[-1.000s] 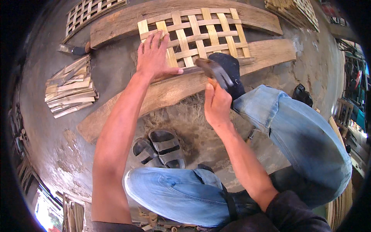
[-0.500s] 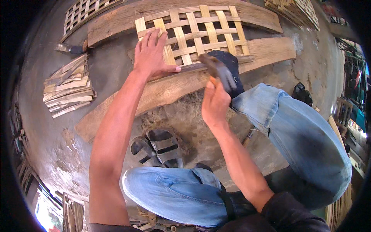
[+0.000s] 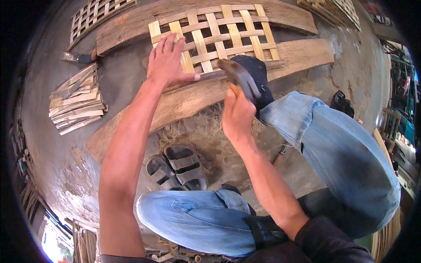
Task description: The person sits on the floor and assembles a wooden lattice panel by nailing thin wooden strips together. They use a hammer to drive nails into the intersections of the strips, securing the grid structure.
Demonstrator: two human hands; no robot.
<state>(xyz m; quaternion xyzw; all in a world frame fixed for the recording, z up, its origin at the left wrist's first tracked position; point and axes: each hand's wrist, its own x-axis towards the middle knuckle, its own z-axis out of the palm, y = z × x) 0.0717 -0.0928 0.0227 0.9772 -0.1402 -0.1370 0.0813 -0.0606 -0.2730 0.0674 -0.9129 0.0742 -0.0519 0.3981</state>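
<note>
My left hand [image 3: 165, 62] lies flat with fingers spread on the left end of a woven panel [image 3: 215, 39] of pale bamboo strips, its thumb along the near edge. In my right hand [image 3: 238, 115] is a hammer [image 3: 241, 79]; a bit of its orange handle shows above the fist. The dark metal head is over a dark strip [image 3: 213, 75] at the panel's near edge, and whether it touches cannot be seen. A foot in a black sock [image 3: 251, 65] rests at that edge, just right of the hammer.
Two long wooden planks [image 3: 188, 105] support the panel. On the left are a pile of split bamboo strips [image 3: 79, 103] and a wide-bladed tool [image 3: 76, 57]. Sandals [image 3: 182, 166] sit between my arms. More woven panels [image 3: 98, 15] lie at the far left and far right [image 3: 335, 11].
My right hand and the hammer have shifted slightly left along the panel's near edge. My left hand stays in place on the panel; the whole view has moved a little.
</note>
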